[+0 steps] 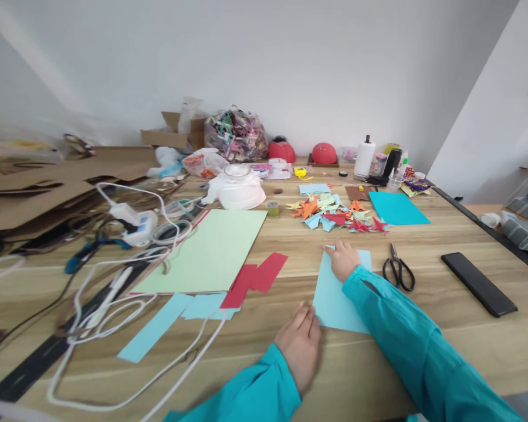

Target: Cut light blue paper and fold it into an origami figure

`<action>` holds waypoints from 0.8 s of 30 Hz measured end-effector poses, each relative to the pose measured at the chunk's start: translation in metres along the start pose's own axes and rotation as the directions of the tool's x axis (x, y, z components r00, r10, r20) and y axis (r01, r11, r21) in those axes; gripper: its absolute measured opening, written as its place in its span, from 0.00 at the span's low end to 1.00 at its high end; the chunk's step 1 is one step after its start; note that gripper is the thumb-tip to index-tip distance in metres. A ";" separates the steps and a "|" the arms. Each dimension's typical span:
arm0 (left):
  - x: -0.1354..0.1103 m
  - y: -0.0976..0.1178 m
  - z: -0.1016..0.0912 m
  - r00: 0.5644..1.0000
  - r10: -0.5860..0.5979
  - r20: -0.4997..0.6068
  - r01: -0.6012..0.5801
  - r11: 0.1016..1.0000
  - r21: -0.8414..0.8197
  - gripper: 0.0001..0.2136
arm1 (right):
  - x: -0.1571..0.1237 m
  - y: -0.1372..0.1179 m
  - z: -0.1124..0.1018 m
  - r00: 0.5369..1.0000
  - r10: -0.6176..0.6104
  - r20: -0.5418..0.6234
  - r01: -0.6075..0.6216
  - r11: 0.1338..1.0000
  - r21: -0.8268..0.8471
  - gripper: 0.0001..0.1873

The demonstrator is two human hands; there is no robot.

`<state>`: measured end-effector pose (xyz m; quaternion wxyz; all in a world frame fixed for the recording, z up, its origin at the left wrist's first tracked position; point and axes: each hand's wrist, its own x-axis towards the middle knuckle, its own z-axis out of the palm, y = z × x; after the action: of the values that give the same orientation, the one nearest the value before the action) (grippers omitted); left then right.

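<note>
A light blue sheet of paper (334,302) lies on the wooden table in front of me. My left hand (300,343) rests flat at its lower left edge, fingers stretched out and close together. Near the sheet's top edge, my right hand (345,259) presses down on the paper with a finger reaching towards the upper left corner; its other fingers are partly curled. Neither hand grasps anything visible. Black-handled scissors (397,271) lie just right of the sheet. Beyond it is a pile of small folded paper figures (325,214) in orange, blue, red and pale green.
Pale green sheets (211,249), red paper pieces (269,272) and a light blue strip (156,328) lie left. White cables (110,316) cross the left side. A turquoise sheet (398,208) and a black oblong object (479,284) lie right. Bags and boxes line the wall.
</note>
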<state>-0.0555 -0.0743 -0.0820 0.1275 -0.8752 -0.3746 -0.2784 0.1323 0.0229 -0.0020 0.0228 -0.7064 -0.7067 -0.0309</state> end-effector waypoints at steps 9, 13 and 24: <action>0.015 -0.007 -0.030 0.984 0.142 0.111 -0.141 0.990 -0.013 0.16 | -0.075 -0.052 -0.002 0.987 -0.145 -0.071 0.146 0.989 0.018 0.22; 0.019 -0.005 -0.033 0.982 0.185 0.048 -0.186 0.982 0.017 0.15 | -0.073 -0.062 -0.001 0.992 -0.113 -0.056 0.114 0.993 0.022 0.21; 0.022 -0.001 -0.041 0.986 0.169 0.006 -0.169 0.986 0.013 0.14 | -0.043 -0.059 -0.002 0.996 0.021 -0.084 -0.019 0.999 0.028 0.20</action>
<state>-0.0599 -0.0781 -0.0356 0.1556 -0.9035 -0.3013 -0.2620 0.0734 -0.0202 -0.0041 0.0627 -0.7111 -0.6985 -0.0507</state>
